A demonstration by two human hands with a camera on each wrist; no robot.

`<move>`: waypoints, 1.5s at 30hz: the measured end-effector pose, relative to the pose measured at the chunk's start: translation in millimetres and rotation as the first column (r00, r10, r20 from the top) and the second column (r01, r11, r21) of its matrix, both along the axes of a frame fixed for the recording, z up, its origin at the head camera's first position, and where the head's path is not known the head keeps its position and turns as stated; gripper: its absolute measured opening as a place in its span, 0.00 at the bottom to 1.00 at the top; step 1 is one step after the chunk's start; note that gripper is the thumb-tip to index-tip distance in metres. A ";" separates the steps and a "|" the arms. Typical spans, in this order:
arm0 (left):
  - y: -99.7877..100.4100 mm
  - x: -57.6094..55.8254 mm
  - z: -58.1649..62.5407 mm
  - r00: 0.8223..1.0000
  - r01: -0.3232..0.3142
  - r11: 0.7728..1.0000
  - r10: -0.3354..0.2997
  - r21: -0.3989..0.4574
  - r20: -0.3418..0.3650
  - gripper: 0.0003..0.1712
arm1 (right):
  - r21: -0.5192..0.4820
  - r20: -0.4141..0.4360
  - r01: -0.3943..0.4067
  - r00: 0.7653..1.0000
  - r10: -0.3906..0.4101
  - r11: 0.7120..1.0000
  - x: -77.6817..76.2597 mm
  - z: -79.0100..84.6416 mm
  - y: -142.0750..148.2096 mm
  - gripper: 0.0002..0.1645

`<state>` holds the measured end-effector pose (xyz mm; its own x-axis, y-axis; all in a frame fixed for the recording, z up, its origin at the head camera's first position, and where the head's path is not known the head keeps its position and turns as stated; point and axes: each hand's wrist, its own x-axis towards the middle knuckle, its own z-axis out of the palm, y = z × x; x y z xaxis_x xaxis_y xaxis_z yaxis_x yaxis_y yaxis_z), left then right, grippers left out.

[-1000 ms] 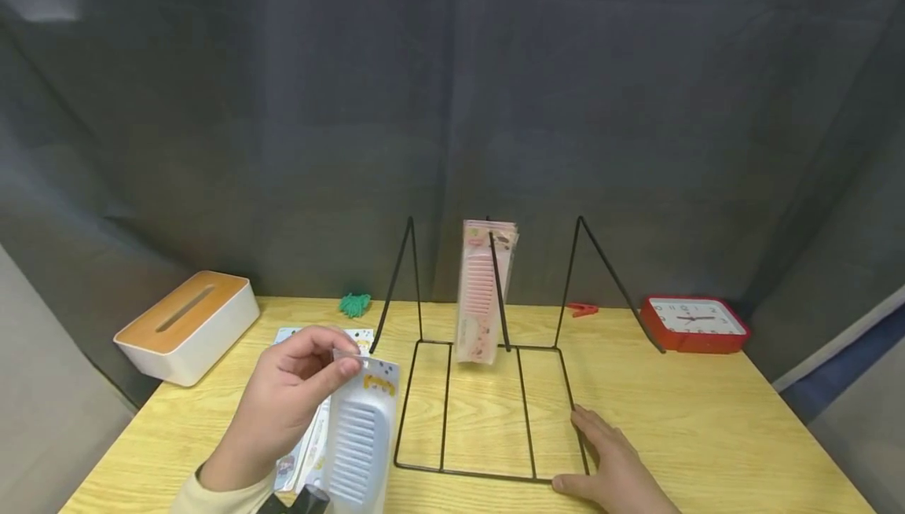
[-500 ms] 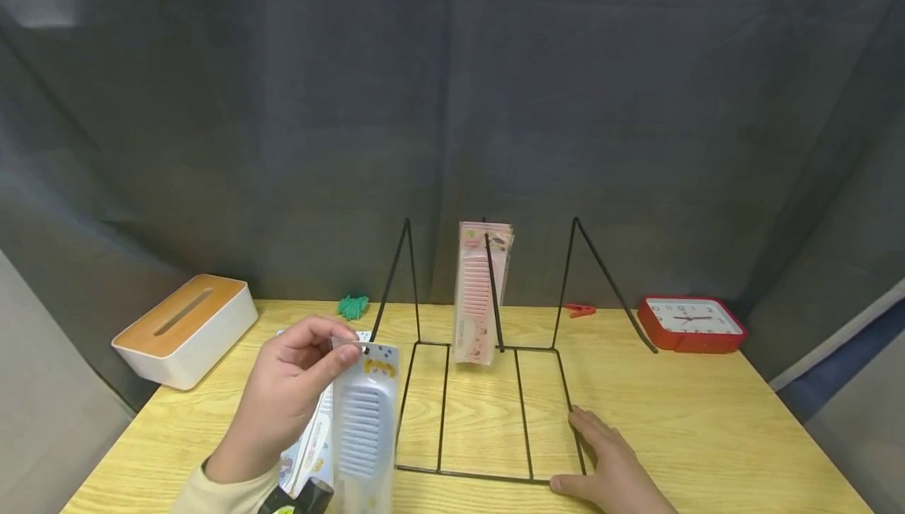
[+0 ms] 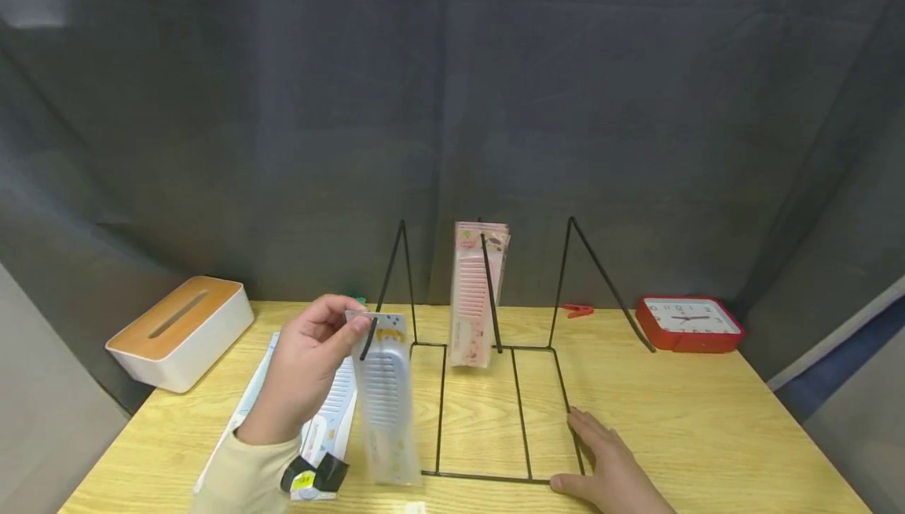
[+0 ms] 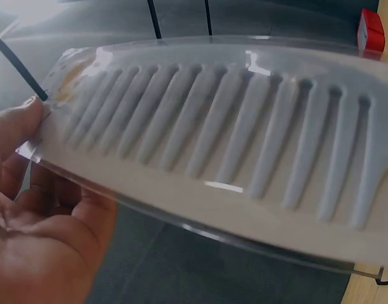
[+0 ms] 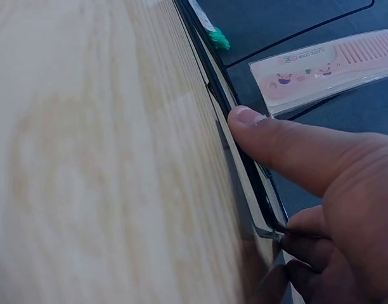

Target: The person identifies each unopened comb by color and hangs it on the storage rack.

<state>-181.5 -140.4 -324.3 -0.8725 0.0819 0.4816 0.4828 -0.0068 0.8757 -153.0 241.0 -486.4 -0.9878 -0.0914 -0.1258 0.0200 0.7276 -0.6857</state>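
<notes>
My left hand (image 3: 309, 365) pinches the top of a clear-packaged pale blue comb (image 3: 382, 400) between thumb and fingers. The package hangs upright at the left arm of a black wire rack (image 3: 524, 416), and that arm's front end shows in front of the package's top. Up close in the left wrist view, the wide teeth of the comb (image 4: 232, 126) fill the middle. My right hand (image 3: 611, 459) rests at the rack's front right corner, thumb on the front wire and fingers along the side wire. Packaged pink combs (image 3: 470, 294) hang on the rack's middle arm.
More blue comb packages (image 3: 332, 420) lie on the wooden table (image 3: 707, 435) under my left forearm. A tissue box (image 3: 180, 333) stands at the left. Behind the rack lies a red clothespin (image 3: 577, 310), with a red clock (image 3: 689, 324) to its right.
My left hand has moved the blue comb package up, forward and slightly right, onto the line of the rack's left arm. The right hand stays at the rack's corner.
</notes>
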 end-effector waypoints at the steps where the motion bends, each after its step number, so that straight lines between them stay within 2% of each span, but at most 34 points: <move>1: 1.0 -4.7 0.0 1.000 -0.003 1.000 0.003 0.003 0.008 0.03 | -0.004 0.004 0.004 1.000 -0.004 1.000 0.2 -0.4 0.2 0.65; 5: 6.3 -28.9 3.1 0.998 0.009 1.000 -0.011 0.030 0.064 0.05 | -0.003 0.004 0.007 1.000 -0.007 1.000 0.6 -1.6 0.7 0.65; 9: 12.3 -57.9 10.1 0.990 0.025 0.998 -0.033 0.063 0.138 0.07 | -0.001 -0.001 0.005 1.000 -0.005 1.000 1.3 -1.9 1.2 0.65; 12: 16.0 -81.1 15.8 0.983 0.015 0.997 -0.028 0.071 0.182 0.08 | -0.006 -0.007 0.004 1.000 -0.004 1.000 1.7 -2.3 1.1 0.64; 18: 18.3 -122.0 22.0 0.979 -0.013 0.999 0.006 0.037 0.202 0.10 | -0.012 -0.001 0.009 1.000 -0.009 1.000 2.7 -3.2 -0.4 0.64; 21: 17.5 -131.4 23.0 0.981 -0.018 1.000 0.017 0.004 0.194 0.09 | -0.016 0.007 0.012 1.000 -0.012 1.000 3.2 -2.8 -1.1 0.64; 25: 12.3 -135.4 20.3 0.981 -0.006 0.999 0.014 -0.044 0.194 0.12 | -0.015 0.013 0.019 1.000 -0.019 1.000 3.9 -1.7 -1.2 0.64; 28: -1.2 -139.4 4.5 0.975 -0.013 0.993 0.038 -0.118 0.218 0.21 | -0.013 0.022 0.028 0.999 -0.027 1.000 3.7 -0.8 -1.4 0.65; 30: -14.8 -143.4 -15.9 0.970 -0.041 0.979 0.087 -0.199 0.228 0.26 | -0.010 0.022 0.028 0.999 -0.027 1.000 3.1 0.0 -1.2 0.65; 31: -22.9 -145.8 -28.9 0.966 -0.057 0.966 0.117 -0.251 0.232 0.28 | -0.011 0.018 0.025 1.000 -0.024 1.000 3.1 0.5 -1.0 0.65; 33: -39.2 -150.9 -57.3 0.951 -0.084 0.925 0.186 -0.370 0.248 0.29 | -0.010 0.008 0.018 1.000 -0.018 1.000 2.1 1.0 -0.5 0.65; 34: -47.2 -152.8 -71.7 0.941 -0.094 0.894 0.223 -0.437 0.253 0.28 | -0.009 0.001 0.014 1.000 -0.014 1.000 1.7 1.4 -0.3 0.66; 36: -61.2 -155.0 -98.1 0.919 -0.103 0.810 0.299 -0.578 0.255 0.27 | -0.011 -0.006 0.009 1.000 -0.009 1.000 1.4 1.7 0.4 0.66; 38: -72.4 -156.3 -119.6 0.891 -0.082 0.741 0.354 -0.667 0.283 0.27 | -0.015 -0.001 0.010 1.000 -0.010 1.000 1.0 1.8 0.4 0.66; 40: -79.2 -156.1 -135.0 0.873 -0.073 0.681 0.396 -0.728 0.284 0.27 | -0.019 0.008 0.015 1.000 -0.015 1.000 1.1 1.7 0.3 0.66; 42: -82.6 -156.3 -144.6 0.864 -0.060 0.656 0.412 -0.753 0.290 0.26 | -0.019 0.019 0.022 1.000 -0.021 1.000 1.2 1.7 0.0 0.66; 43: -83.7 -156.6 -148.0 0.864 -0.055 0.647 0.412 -0.760 0.288 0.26 | -0.020 0.022 0.023 0.999 -0.023 1.000 0.8 1.5 -0.3 0.66; 45: -84.0 -156.9 -151.8 0.870 -0.048 0.613 0.414 -0.788 0.269 0.24 | -0.021 0.028 0.026 0.999 -0.026 0.999 0.5 1.2 -0.8 0.66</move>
<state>-338.3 -224.4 -476.1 -0.9994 0.0132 -0.0334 -0.0103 0.7849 0.6196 -152.5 240.2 -485.2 -0.9860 -0.0686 -0.1517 0.0581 0.7119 -0.6999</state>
